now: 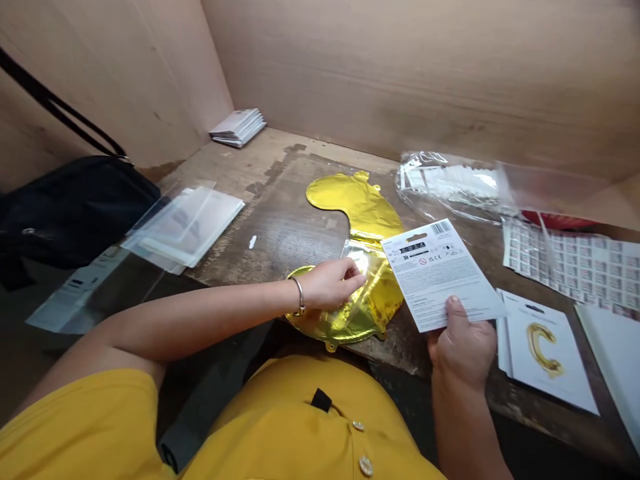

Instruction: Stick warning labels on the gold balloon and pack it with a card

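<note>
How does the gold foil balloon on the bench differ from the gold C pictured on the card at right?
The gold foil balloon is large and crinkled, lying on the wood under the left hand; the gold C is small, printed flat on a white card, and untouched. Both are gold and curved.

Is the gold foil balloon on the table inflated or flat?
Flat: the gold foil balloon lies spread on the wooden table, creased under the left hand.

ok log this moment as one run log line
left hand: touching gold foil balloon | right hand: holding printed white card | surface: wooden table
</note>
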Demonstrator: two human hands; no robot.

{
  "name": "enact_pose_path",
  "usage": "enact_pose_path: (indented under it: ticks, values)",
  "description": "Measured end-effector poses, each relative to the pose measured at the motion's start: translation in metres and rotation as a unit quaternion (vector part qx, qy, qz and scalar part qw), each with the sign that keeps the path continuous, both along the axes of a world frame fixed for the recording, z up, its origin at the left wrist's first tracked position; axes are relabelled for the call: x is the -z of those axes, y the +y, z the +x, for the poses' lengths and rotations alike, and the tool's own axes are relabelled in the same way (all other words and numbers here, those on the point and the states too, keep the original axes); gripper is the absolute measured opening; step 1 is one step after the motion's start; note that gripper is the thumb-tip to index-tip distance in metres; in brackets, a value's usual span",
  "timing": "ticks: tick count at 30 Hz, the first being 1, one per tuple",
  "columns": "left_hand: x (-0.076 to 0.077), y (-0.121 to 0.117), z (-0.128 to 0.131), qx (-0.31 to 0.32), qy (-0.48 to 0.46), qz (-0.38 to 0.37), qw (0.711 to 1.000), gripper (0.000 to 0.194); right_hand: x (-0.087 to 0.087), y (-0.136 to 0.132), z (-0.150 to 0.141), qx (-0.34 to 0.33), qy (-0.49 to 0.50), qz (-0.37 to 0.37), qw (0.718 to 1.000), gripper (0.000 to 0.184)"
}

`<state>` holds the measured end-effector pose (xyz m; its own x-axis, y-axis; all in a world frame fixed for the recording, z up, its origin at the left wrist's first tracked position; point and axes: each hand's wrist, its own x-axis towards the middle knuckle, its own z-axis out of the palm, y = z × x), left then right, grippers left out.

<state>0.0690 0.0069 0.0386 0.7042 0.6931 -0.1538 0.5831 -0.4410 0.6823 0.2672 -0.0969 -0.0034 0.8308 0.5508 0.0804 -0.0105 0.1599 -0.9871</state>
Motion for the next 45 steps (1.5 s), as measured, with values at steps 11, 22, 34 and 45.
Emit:
enact_pose_path:
  ticks: [11,22,34,45]
  values:
    - [0.023,0.012,0.009,0.227,0.083,0.315,0.918,0.033,-0.007,-0.077,0.035,0.007,-0.038,-0.145,0.989,0.054]
    - [0.030,0.033,0.024,0.318,0.032,0.298,0.900,0.054,-0.007,-0.091,0.036,-0.050,-0.110,-0.260,0.958,0.052]
    - [0.049,0.015,0.021,0.207,0.076,0.233,0.947,0.069,-0.011,-0.073,0.030,-0.017,-0.301,-0.282,0.911,0.041]
    - [0.049,0.015,0.022,0.206,0.076,0.239,0.946,0.069,-0.002,-0.077,0.010,-0.017,-0.316,-0.256,0.913,0.036]
